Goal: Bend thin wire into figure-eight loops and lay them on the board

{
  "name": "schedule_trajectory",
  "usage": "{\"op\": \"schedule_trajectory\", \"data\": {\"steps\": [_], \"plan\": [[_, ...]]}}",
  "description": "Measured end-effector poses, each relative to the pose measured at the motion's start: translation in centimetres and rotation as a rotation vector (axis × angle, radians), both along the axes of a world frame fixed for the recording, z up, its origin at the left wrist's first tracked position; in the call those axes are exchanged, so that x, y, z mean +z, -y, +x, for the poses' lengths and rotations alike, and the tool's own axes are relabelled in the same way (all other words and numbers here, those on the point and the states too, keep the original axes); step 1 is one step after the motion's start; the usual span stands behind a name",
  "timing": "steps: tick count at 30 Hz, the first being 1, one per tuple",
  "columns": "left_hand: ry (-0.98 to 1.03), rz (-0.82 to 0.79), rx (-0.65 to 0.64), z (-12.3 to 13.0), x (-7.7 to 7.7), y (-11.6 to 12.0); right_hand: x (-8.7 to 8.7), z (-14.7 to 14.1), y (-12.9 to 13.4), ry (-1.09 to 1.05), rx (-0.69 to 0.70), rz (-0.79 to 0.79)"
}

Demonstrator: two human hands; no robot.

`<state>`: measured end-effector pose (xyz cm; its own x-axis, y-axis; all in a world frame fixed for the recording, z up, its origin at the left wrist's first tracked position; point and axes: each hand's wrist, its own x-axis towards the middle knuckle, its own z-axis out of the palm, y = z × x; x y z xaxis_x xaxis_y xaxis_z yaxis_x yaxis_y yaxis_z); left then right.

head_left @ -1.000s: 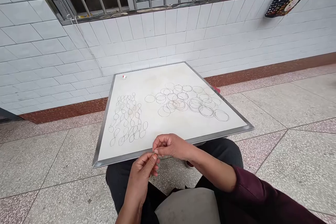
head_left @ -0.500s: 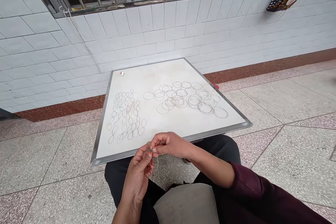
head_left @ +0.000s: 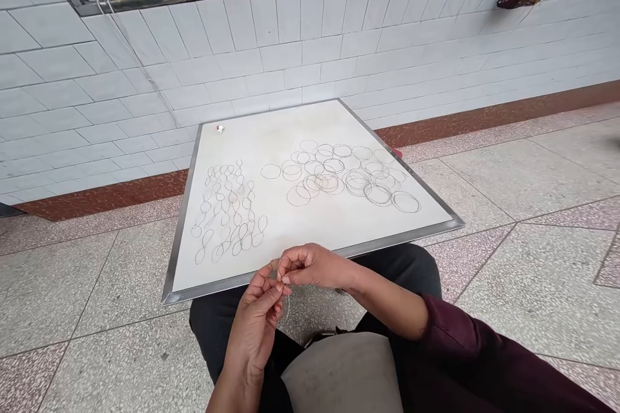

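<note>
While a thin strand (head_left: 289,306) is pinched by the left hand (head_left: 256,315) and the right hand (head_left: 312,266), work is done at the near edge of the table (head_left: 276,132)

The strand is held beside the table's near edge, close to the seated person's dark trousers (head_left: 419,268). By the left hand, it is gripped with thumb and forefinger closed together, the other fingers being loosely curled. By the right hand, it appears to be held in a similar fingertip pinch, with the fingers bent; the exact contact is hidden. The strand is thus placed between the two hands, right where their fingertips meet, and a slender curve of it is hung below them. Such a hold is probably used because something so fine can be controlled only by the fingertips. Whether it is wire or thread cannot be told.

On the left part of the table, twisted loops (head_left: 235,199), many shaped like a figure eight, are set out in loose rows. Across the middle and right of the table, round loops (head_left: 330,182) are spread, many overlapping. The two kinds are presumably kept apart so that they are not mixed. Near the table's far left corner, a small white and red object (head_left: 220,130) is set, well apart from the loops, perhaps to be out of the way.
</note>
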<state>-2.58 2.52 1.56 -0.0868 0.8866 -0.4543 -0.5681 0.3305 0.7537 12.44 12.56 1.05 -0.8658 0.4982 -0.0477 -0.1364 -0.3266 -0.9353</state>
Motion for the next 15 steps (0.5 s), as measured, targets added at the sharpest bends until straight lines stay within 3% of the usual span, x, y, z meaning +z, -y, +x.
{"op": "schedule_trajectory", "data": {"steps": [5,9,15], "plan": [[0.125,-0.075,-0.015,0.3,-0.9,-0.3,-0.8,0.3,-0.8,0.031,0.09,-0.012],[0.13,-0.099,0.056,0.6,-1.4,-0.4,-1.2,0.1,-1.2,0.078,0.043,-0.033],[0.167,-0.131,0.05,0.9,-1.0,-0.4,-1.2,0.1,-1.0,0.041,0.004,-0.065]]}}
